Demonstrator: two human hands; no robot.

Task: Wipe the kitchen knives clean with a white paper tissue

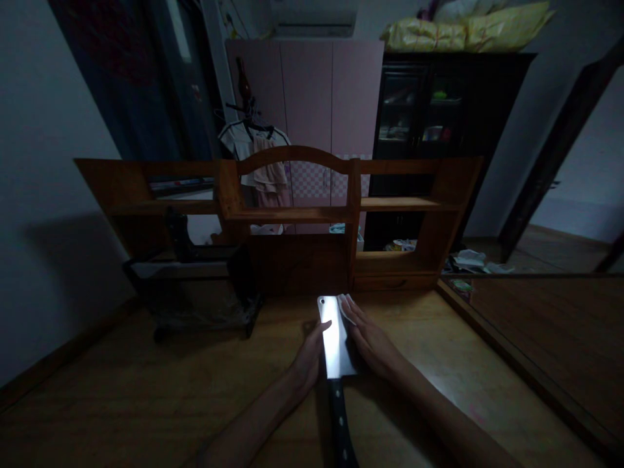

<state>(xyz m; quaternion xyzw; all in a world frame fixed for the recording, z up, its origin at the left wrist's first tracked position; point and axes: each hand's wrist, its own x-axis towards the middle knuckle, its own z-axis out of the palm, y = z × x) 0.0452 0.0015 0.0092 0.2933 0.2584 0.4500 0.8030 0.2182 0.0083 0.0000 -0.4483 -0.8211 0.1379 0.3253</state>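
Observation:
A kitchen cleaver (333,339) lies lengthwise before me above the wooden surface, its black riveted handle (340,416) toward me and its holed end away. My left hand (309,356) grips the blade along its left side, thumb on the bright flat face and the other fingers hidden beneath. A white cloth or tissue (345,311) sits under the fingers of my right hand (369,337), which presses it to the blade's right side near the far end. The right fingers are close together, pointing forward. Part of the blade's right edge is hidden by that hand.
A wooden desk shelf (292,214) stands behind the wooden tabletop (273,377). To the left is a black-framed rack (195,279) with a dark upright object on it. A raised wooden edge (517,357) runs along the right. Wardrobes stand farther back.

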